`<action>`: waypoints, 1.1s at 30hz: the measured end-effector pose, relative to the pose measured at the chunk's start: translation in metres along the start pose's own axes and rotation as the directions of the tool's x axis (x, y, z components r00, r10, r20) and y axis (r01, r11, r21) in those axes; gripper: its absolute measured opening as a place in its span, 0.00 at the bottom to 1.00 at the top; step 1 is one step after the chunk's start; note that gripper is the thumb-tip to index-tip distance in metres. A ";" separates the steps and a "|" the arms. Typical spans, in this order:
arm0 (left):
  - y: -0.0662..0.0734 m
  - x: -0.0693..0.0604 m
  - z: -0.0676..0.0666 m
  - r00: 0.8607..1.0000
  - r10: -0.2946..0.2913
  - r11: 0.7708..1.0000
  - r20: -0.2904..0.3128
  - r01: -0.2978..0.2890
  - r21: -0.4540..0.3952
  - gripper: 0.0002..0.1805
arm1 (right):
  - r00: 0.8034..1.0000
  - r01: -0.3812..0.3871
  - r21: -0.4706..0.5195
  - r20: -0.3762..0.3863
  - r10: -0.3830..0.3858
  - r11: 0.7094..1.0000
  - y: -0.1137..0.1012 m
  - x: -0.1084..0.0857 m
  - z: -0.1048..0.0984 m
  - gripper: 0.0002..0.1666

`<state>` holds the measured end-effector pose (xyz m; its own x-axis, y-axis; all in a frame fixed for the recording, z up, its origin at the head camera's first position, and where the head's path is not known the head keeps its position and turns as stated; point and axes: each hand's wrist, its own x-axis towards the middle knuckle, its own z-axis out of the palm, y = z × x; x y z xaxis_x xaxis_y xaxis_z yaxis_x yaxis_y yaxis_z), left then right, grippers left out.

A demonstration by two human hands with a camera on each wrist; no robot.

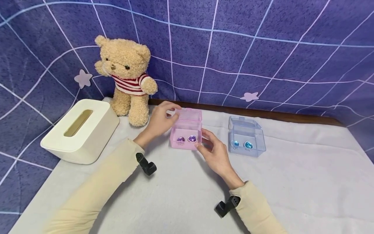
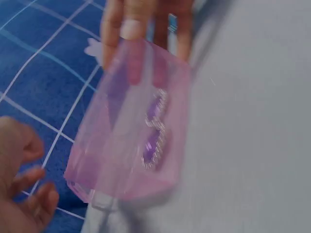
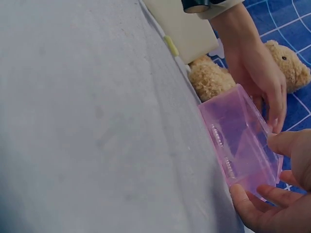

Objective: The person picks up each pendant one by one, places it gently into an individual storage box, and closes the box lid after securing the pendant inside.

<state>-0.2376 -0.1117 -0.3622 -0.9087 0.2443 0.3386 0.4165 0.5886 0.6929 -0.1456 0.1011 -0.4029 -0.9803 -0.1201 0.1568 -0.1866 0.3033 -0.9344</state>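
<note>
A see-through pink box (image 1: 185,144) stands on the cloth with its hinged lid (image 1: 190,115) raised at the back. Inside lie two purple gem ornaments (image 1: 192,138) with sparkling rims. My right hand (image 1: 215,152) grips the box by its right side, thumb at the front corner; its fingers (image 2: 132,29) also show over that end in the left wrist view. At the lid's left edge is my left hand (image 1: 161,119), its fingers loosely bent. The left wrist view shows a gap between this left hand (image 2: 22,179) and the box.
Right of the pink box, a see-through blue box (image 1: 260,140) stands with its lid up, holding two blue gem ornaments (image 1: 248,145). A teddy bear (image 1: 125,78) and a white tissue box (image 1: 100,136) are at the left. Behind hangs a blue gridded cloth (image 1: 222,55).
</note>
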 end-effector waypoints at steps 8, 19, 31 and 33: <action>-0.002 0.005 0.011 0.893 -0.441 0.834 0.087 0.443 -0.329 0.25 | 1.000 0.004 0.004 -0.003 -0.004 1.000 -0.002 -0.001 0.000 0.31; 0.015 0.009 0.001 0.893 -0.449 0.667 0.040 0.364 -0.650 0.24 | 1.000 0.022 0.011 0.004 -0.022 1.000 -0.002 0.001 -0.003 0.31; 0.020 -0.022 -0.012 0.991 -0.116 0.939 -0.070 0.086 -0.333 0.13 | 1.000 0.008 0.024 0.011 -0.008 1.000 -0.002 0.000 -0.002 0.30; 0.018 -0.028 -0.011 0.994 -0.095 0.943 -0.051 0.073 -0.325 0.13 | 1.000 0.006 0.025 0.011 -0.006 1.000 -0.002 0.000 -0.002 0.31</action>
<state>-0.2042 -0.1161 -0.3524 -0.9413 0.1478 0.3035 0.3360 0.3228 0.8848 -0.1450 0.1026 -0.4005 -0.9783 -0.1323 0.1592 -0.1909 0.2784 -0.9413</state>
